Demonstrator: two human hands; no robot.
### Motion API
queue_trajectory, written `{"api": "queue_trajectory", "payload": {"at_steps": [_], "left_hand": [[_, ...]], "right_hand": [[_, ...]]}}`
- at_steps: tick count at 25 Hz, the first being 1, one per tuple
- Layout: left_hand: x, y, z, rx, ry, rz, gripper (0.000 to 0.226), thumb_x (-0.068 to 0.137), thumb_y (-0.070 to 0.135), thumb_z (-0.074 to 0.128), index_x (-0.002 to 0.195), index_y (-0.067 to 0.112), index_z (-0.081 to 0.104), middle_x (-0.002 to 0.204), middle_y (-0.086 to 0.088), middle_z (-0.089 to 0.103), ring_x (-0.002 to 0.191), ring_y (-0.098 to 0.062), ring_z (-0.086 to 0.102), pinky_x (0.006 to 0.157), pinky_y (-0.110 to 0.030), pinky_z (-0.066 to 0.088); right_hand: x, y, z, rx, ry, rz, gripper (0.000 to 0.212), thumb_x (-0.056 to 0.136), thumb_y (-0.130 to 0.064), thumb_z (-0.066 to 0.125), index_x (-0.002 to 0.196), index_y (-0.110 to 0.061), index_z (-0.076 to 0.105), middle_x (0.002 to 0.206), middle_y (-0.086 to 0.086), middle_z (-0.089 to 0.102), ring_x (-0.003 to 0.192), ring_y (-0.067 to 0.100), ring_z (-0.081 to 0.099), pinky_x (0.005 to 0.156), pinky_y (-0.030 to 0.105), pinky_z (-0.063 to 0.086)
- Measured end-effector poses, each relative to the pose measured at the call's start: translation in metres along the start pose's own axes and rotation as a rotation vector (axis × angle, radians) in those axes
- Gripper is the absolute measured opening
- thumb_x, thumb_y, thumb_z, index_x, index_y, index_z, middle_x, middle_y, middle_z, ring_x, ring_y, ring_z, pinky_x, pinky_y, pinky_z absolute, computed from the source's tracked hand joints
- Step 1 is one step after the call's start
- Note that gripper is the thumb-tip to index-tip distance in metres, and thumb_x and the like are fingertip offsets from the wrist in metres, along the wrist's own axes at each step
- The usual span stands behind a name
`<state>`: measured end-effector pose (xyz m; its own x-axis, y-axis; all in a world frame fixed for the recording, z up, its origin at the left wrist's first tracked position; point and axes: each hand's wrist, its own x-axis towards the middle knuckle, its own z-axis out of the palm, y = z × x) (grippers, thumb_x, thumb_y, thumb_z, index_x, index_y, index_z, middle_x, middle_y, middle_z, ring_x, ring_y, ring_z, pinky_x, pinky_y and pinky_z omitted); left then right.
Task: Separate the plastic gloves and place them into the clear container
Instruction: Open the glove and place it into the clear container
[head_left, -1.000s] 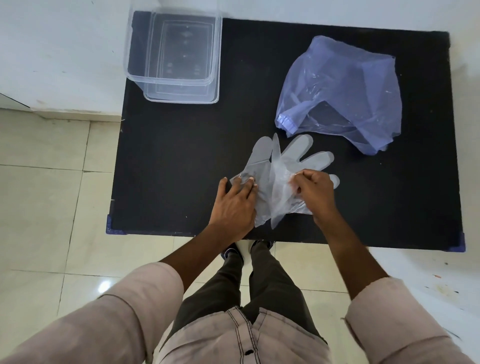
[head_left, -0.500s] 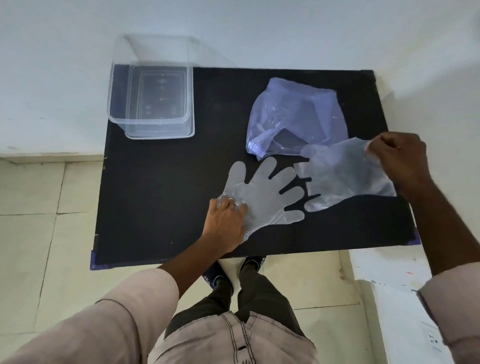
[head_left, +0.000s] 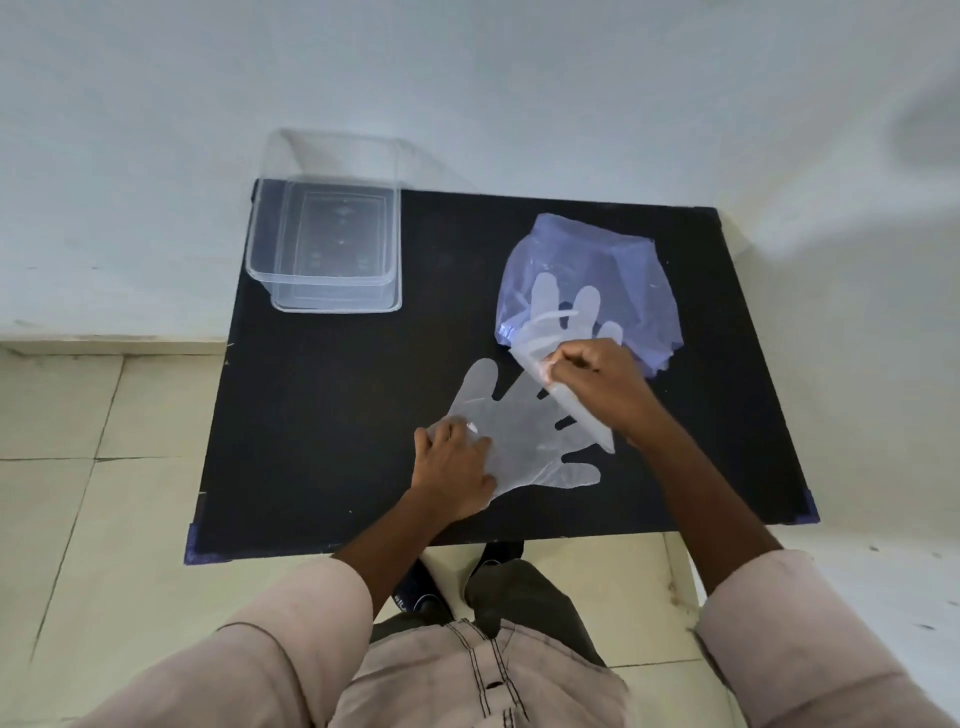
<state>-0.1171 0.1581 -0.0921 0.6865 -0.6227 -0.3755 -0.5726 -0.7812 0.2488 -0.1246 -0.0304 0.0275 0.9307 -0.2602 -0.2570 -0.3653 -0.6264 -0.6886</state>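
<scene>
Head view looked down on a black table (head_left: 322, 415) set against a pale wall. The left hand (head_left: 454, 467) lay on the cuff end of a clear plastic glove (head_left: 524, 441) that was spread flat near the table's front edge, its fingers (head_left: 457, 434) together and pressing the film down onto the surface rather than gripping it. The right hand (head_left: 597, 384) held a second clear glove (head_left: 558, 322) above the first, its fingers (head_left: 558, 364) pinched shut on the film near the palm; that glove's finger parts stood up in front of a bluish plastic bag (head_left: 613, 270) lying on the far right part of the table, while its cuff hung down across the flat glove's finger parts. Whether the two gloves touched there could not be told. The clear container (head_left: 327, 306) sat at the far left corner of the table, well apart from both gloves, with nothing seen inside it.
</scene>
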Motion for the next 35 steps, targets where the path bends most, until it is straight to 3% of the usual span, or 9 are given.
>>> {"api": "queue_trajectory", "payload": {"at_steps": [6, 11, 15, 18, 22, 25, 28, 30, 35], "left_hand": [[-0.01, -0.009, -0.049, -0.733, 0.474, -0.138, 0.066, 0.075, 0.028, 0.074, 0.134, 0.028, 0.046, 0.138, -0.001, 0.048, 0.125, -0.021, 0.043, 0.102, -0.042, 0.035], [0.014, -0.029, -0.112, -0.742, 0.139, 0.234, 0.106, 0.064, 0.027, 0.089, 0.149, 0.023, 0.026, 0.145, -0.001, 0.046, 0.135, -0.022, 0.041, 0.112, -0.048, 0.034], [0.044, -0.036, -0.157, -0.856, -0.086, 0.27, 0.059, 0.065, 0.009, 0.088, 0.117, 0.013, 0.061, 0.112, -0.006, 0.068, 0.103, -0.016, 0.065, 0.093, -0.034, 0.052], [0.062, -0.042, -0.172, -0.798, -0.015, 0.141, 0.015, 0.073, 0.011, 0.083, 0.083, 0.008, 0.073, 0.082, -0.014, 0.072, 0.073, -0.015, 0.064, 0.077, -0.041, 0.054], [0.068, -0.058, -0.182, -1.034, 0.079, 0.06, 0.013, 0.077, 0.012, 0.081, 0.087, 0.003, 0.077, 0.085, -0.012, 0.076, 0.078, -0.014, 0.07, 0.075, -0.027, 0.056], [0.069, -0.072, -0.185, -1.107, 0.115, 0.023, 0.014, 0.077, 0.011, 0.081, 0.087, 0.003, 0.077, 0.085, -0.006, 0.078, 0.081, -0.013, 0.073, 0.075, -0.021, 0.055], [0.068, -0.091, -0.193, -1.103, 0.163, -0.018, 0.009, 0.078, 0.017, 0.08, 0.081, 0.011, 0.075, 0.076, 0.006, 0.075, 0.075, -0.007, 0.07, 0.071, -0.016, 0.052], [0.064, -0.108, -0.204, -1.139, 0.184, -0.054, 0.02, 0.077, 0.024, 0.081, 0.08, 0.007, 0.072, 0.078, -0.003, 0.072, 0.075, -0.011, 0.066, 0.072, -0.022, 0.052], [0.063, -0.154, -0.24, -1.073, 0.24, -0.026, 0.012, 0.08, 0.022, 0.078, 0.084, 0.012, 0.072, 0.079, 0.012, 0.074, 0.08, -0.007, 0.065, 0.074, -0.033, 0.054]], "right_hand": [[0.01, -0.012, 0.031, -0.062, -0.111, -0.133, 0.018, 0.093, -0.019, 0.057, 0.08, -0.009, 0.063, 0.084, 0.008, 0.067, 0.076, 0.016, 0.061, 0.066, 0.012, 0.039], [0.036, -0.032, 0.013, -0.169, -0.381, -0.308, 0.015, 0.089, -0.013, 0.059, 0.087, -0.003, 0.07, 0.08, 0.011, 0.067, 0.074, 0.019, 0.057, 0.072, 0.032, 0.046], [0.063, -0.047, -0.012, -0.12, -0.446, -0.485, 0.013, 0.091, -0.016, 0.059, 0.081, -0.015, 0.067, 0.072, -0.003, 0.063, 0.068, 0.01, 0.059, 0.065, 0.016, 0.047], [0.087, -0.046, -0.022, 0.091, -0.407, -0.427, 0.017, 0.087, -0.037, 0.061, 0.087, -0.021, 0.065, 0.075, -0.002, 0.067, 0.072, 0.014, 0.064, 0.067, 0.026, 0.052], [0.111, -0.028, -0.028, 0.178, -0.516, -0.272, 0.047, 0.066, -0.047, 0.079, 0.105, -0.026, 0.063, 0.097, -0.002, 0.071, 0.092, 0.015, 0.067, 0.082, 0.035, 0.056], [0.119, -0.025, -0.023, 0.208, -0.463, -0.235, 0.018, 0.073, -0.022, 0.08, 0.087, -0.015, 0.071, 0.079, 0.009, 0.072, 0.078, 0.024, 0.068, 0.081, 0.05, 0.055], [0.128, -0.036, -0.025, 0.325, -0.422, -0.244, 0.005, 0.079, -0.011, 0.075, 0.076, -0.012, 0.07, 0.07, -0.002, 0.071, 0.072, 0.011, 0.066, 0.074, 0.027, 0.054], [0.136, -0.048, -0.029, 0.378, -0.41, -0.259, 0.005, 0.08, -0.009, 0.074, 0.078, -0.009, 0.069, 0.073, -0.005, 0.071, 0.072, 0.006, 0.065, 0.07, 0.016, 0.05], [0.159, -0.089, -0.03, 0.372, -0.321, -0.266, 0.007, 0.078, -0.01, 0.076, 0.078, -0.011, 0.069, 0.074, -0.001, 0.069, 0.072, 0.011, 0.062, 0.063, 0.023, 0.052]]}}
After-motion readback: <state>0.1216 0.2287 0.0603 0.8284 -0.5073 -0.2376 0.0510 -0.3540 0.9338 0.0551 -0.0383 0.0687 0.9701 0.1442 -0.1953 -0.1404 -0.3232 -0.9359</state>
